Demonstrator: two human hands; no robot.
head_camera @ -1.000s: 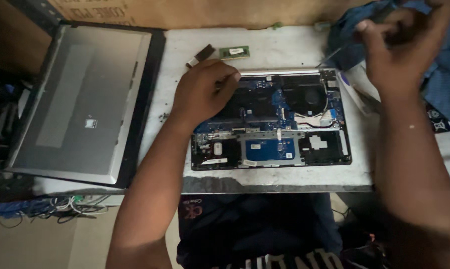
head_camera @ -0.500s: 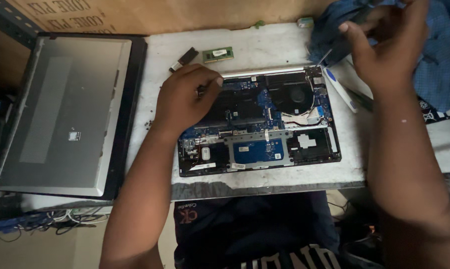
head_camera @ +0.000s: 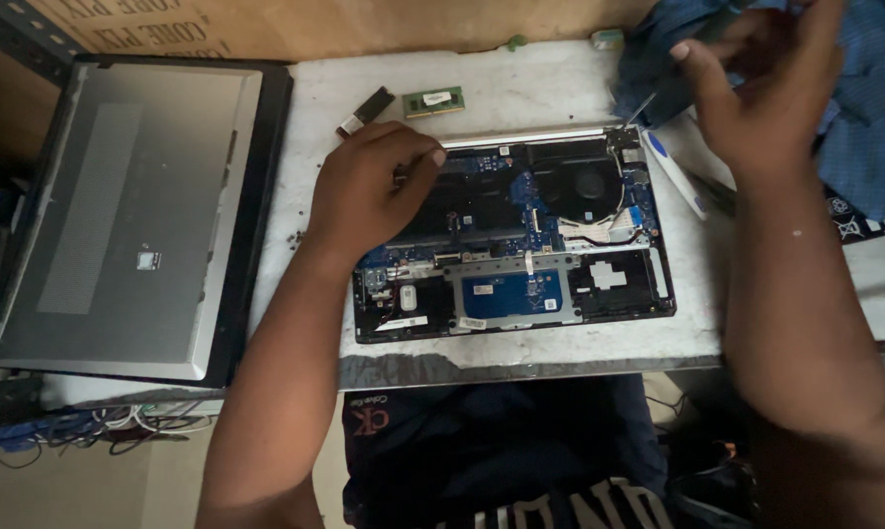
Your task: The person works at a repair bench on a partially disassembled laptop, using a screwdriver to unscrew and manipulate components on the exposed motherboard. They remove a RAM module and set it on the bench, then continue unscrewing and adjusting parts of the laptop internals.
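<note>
Head view: left hand point(head_camera: 369, 191) presses opened laptop point(head_camera: 521, 240) (fingers curled), right hand point(head_camera: 761, 93) raised.

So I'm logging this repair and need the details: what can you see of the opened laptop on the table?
The opened laptop lies flat on the white table, bottom cover off, insides facing up. Blue circuit boards, a round black fan at the upper right, thin white cables and a pale rectangular panel along the near edge show inside a dark frame with a silvery far rim. The left hand rests on its upper left corner, fingers curled. The right hand is raised above the blue cloth, apart from it.
</note>
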